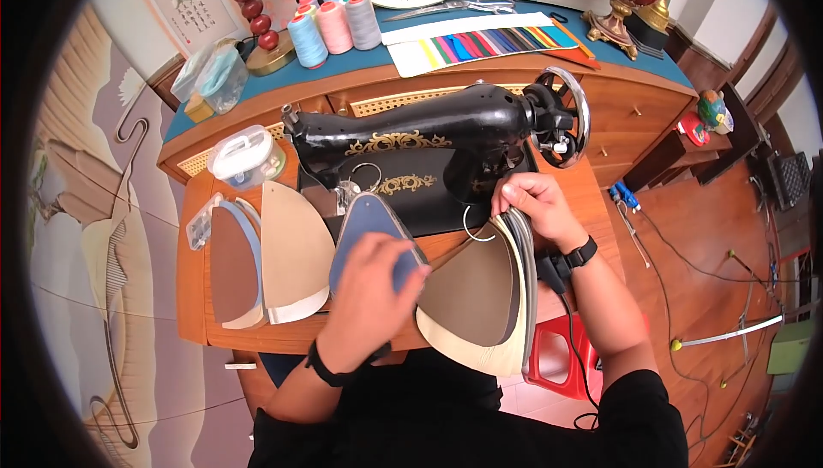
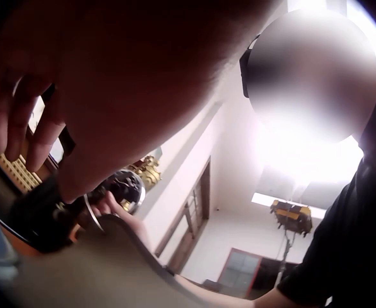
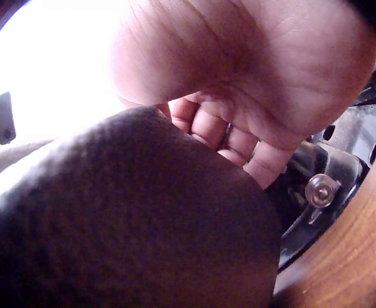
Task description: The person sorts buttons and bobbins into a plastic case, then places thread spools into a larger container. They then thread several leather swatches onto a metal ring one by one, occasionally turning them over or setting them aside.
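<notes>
My right hand [image 1: 538, 202] pinches the narrow top end of a fan of leather swatches [image 1: 470, 288], grey-brown in front with cream and grey layers behind. A binder ring [image 1: 467, 221] passes through that end. My left hand [image 1: 373, 284], blurred, is over a blue swatch [image 1: 364, 219], covering its lower part. In the left wrist view its fingers [image 2: 40, 144] hang loosely, with nothing seen between them. Close up in the right wrist view, a dark textured swatch [image 3: 130, 212] rises in front of the right palm [image 3: 239, 58]. Another ring [image 1: 369, 175] stands above the blue swatch.
A black sewing machine [image 1: 411, 129] with a handwheel [image 1: 561, 117] stands behind the swatches. Brown [image 1: 233, 254] and beige [image 1: 291, 241] swatches lie at the left, near a plastic box [image 1: 247, 157]. Thread spools [image 1: 334, 27], scissors [image 1: 454, 8] and a colour card [image 1: 480, 41] are on the back desk.
</notes>
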`<state>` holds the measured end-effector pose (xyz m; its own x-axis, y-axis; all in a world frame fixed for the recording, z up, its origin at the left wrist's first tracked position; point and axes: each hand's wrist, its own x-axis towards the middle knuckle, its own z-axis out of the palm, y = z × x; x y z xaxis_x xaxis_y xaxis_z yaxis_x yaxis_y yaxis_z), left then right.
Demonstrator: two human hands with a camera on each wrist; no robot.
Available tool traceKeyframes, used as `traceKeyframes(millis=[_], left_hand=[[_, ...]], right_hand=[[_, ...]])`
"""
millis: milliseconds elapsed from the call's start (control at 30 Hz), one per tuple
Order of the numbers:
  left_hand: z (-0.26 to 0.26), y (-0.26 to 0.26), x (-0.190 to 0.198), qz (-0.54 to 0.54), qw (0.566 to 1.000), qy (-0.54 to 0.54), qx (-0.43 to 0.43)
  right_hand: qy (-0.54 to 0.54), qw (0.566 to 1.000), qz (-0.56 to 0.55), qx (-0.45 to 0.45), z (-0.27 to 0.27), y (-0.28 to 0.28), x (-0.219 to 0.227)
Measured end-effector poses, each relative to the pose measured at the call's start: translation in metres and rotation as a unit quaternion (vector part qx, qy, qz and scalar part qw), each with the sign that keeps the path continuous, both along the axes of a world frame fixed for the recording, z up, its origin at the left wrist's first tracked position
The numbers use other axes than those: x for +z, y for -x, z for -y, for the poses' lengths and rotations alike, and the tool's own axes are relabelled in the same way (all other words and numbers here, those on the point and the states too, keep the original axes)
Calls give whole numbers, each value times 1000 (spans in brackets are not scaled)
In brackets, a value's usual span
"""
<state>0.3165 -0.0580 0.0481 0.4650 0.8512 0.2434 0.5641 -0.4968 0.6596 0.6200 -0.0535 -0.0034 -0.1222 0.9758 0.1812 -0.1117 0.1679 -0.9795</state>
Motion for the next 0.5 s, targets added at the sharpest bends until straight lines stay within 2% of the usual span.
traceKeyframes(millis=[67,100,167,267,333,433,500], left_hand=[[10,-19,3,38,995,39,-87],[14,-29,4,37,995,40,-87],[20,-47,5,22,991,-15,-134],[30,-65,-2,-14,986,22,-164],[34,-71,-9,-22,984,4,-179],[37,-76,-12,-27,983,-23,-182],[39,-78,-11,-36,985,-4,-170]], right_hand=[[-2,1000,1,0,0,-1,0],[-3,1000,15,-3,0,-1,1],[-2,1000,28,-4,1,0,1],[4,1000,27,-7,1,0,2],[-15,1000,21,1,0,0,2],[-11,1000,7,0,1,1,3],[-15,1000,0,4,1,1,2]])
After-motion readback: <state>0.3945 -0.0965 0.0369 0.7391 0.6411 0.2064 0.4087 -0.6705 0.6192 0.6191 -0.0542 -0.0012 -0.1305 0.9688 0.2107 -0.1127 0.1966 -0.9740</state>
